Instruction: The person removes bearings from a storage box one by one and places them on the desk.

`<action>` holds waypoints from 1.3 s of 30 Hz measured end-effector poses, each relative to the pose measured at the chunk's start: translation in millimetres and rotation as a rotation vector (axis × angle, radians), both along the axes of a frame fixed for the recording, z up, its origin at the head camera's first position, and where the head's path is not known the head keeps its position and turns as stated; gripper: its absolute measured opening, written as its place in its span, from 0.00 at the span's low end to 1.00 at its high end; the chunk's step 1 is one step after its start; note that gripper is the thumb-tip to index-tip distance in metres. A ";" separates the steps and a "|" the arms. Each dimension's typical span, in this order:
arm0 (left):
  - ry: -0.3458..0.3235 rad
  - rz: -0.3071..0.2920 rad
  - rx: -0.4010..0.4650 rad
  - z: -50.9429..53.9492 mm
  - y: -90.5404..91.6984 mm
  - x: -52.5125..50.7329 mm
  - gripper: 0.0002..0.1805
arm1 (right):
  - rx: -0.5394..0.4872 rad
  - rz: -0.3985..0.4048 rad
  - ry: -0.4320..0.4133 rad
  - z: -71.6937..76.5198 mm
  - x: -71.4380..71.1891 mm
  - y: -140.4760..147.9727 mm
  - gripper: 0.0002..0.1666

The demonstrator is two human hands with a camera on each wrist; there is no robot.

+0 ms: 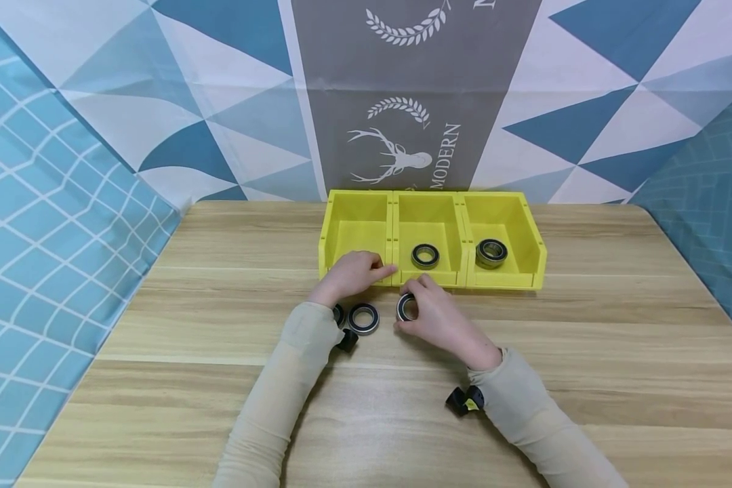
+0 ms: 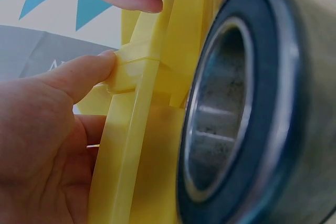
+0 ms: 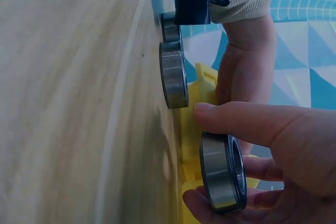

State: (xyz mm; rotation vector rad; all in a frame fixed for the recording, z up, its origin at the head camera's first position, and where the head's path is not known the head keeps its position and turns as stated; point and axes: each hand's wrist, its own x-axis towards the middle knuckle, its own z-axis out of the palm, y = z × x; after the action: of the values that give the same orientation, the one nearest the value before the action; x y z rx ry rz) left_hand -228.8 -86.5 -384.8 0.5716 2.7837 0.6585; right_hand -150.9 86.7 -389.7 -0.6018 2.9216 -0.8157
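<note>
Beige sleeves (image 1: 268, 420) are lying nearest us in the head view; beyond, our right hand (image 1: 442, 322) is pinching a bearing (image 1: 400, 308) just near of the middle bin (image 1: 430, 278), while our left hand (image 1: 349, 274) is touching the left bin (image 1: 356, 234). In our left wrist view, its thumb is pointing straight; the other fingers are partly hiding, so we cannot tell their state. In our right wrist view, thumb and fingers are holding the bearing between them.

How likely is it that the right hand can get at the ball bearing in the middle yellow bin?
Probably yes: the right hand is near the middle yellow bin, whose open top leaves the ball bearing inside uncovered. However, the held ball bearing may need releasing first.
</note>
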 end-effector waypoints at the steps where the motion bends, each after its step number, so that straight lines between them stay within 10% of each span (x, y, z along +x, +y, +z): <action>1: -0.002 0.000 -0.001 0.1 0.0 0.0 0.21 | -0.002 0.003 -0.001 -0.8 0.3 -0.2 0.32; 39: -0.009 0.000 -0.007 2.5 -0.2 0.7 0.22 | 0.101 0.151 0.068 -10.3 3.4 -5.6 0.28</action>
State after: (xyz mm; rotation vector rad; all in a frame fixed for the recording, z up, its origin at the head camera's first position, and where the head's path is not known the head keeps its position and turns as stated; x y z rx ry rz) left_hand -228.1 -86.7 -382.4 0.5653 2.7767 0.6492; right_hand -147.5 81.1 -400.0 -0.8445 2.9105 -0.6393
